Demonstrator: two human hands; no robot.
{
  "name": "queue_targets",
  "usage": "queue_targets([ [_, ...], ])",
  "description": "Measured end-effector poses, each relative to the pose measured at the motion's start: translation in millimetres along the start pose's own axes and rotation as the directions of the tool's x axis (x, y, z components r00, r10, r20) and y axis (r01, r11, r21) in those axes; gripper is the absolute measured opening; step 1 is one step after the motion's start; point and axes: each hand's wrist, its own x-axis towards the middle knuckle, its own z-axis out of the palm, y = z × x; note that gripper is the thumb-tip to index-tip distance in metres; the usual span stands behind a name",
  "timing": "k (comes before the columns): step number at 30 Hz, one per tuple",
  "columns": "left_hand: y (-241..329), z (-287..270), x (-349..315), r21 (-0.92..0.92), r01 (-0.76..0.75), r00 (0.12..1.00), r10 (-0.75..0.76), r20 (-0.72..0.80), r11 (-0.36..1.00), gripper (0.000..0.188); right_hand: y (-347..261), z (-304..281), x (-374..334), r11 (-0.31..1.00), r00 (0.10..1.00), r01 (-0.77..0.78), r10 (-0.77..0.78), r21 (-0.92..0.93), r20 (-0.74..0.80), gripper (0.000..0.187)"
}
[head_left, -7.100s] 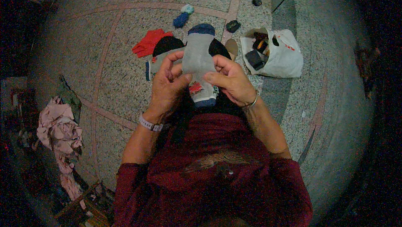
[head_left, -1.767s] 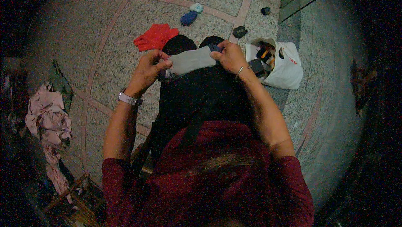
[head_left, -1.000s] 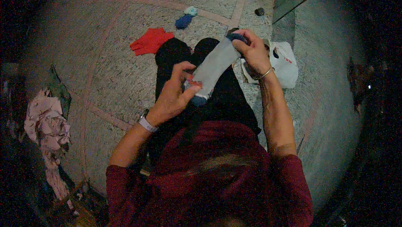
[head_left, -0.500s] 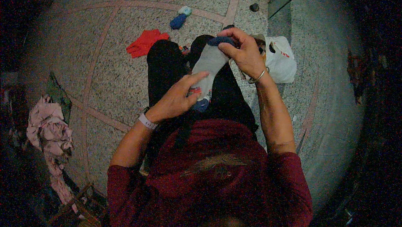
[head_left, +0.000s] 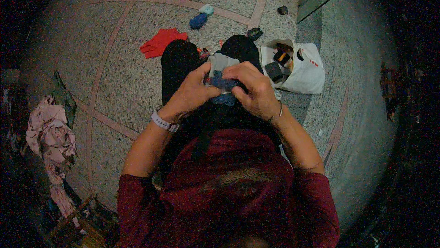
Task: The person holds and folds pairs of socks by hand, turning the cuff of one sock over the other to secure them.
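Observation:
Over my lap a light grey sock (head_left: 222, 61) with dark blue ends is folded back on itself, one blue part lying over the other. My left hand (head_left: 195, 90) grips its left side, thumb in front and fingers behind. From the right, my right hand (head_left: 254, 90) pinches the blue part between thumb and fingers. The sock's middle is partly covered by my fingers. Both hands are close together just below my knees in the picture.
Past my knees, a red cloth (head_left: 162, 42), a blue and pale green bundle (head_left: 200, 19) and small dark bundles (head_left: 255, 33) lie on the speckled floor. A white bag (head_left: 308, 71) holding dark items stands at right. Pinkish crumpled fabric (head_left: 51, 126) is at left.
My right hand has come down and toward me, folding the stretched-out sock over. My left hand has shifted slightly up and now grips the sock's side. The bag's opening has come into view.

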Motion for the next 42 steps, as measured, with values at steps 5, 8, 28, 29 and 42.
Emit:
queue_targets([
  [5,8.3,2.5,-3.1,-0.142,-0.025,1.0,0.025,-0.007,0.99,0.063,-10.2,-1.6,-4.2,1.0,1.0,0.019,-0.019,-0.01,0.017,0.03],
  [8,-2.4,-1.5,0.3,0.073,-0.236,0.969,0.24,-0.06,0.969,0.052,-13.7,-2.3,-6.5,0.996,0.996,0.085,-0.085,-0.013,0.01,0.03],
  [28,5.9,13.6,-24.9,0.045,-0.169,0.979,0.173,-0.107,0.985,0.049,-32.4,-7.5,-17.8,0.999,1.0,-0.022,0.023,0.026,-0.011,0.02],
  [29,8.8,14.6,-24.7,0.128,-0.168,0.976,0.183,-0.118,0.977,0.048,-33.8,-7.6,-17.4,0.999,0.999,-0.014,0.015,0.031,-0.034,0.019],
  [42,23.0,20.2,-31.7,-0.441,0.138,0.99,-0.137,0.033,0.887,0.053,-23.0,-7.7,-26.5,0.999,0.997,-0.032,0.032,-0.007,0.065,0.027],
])
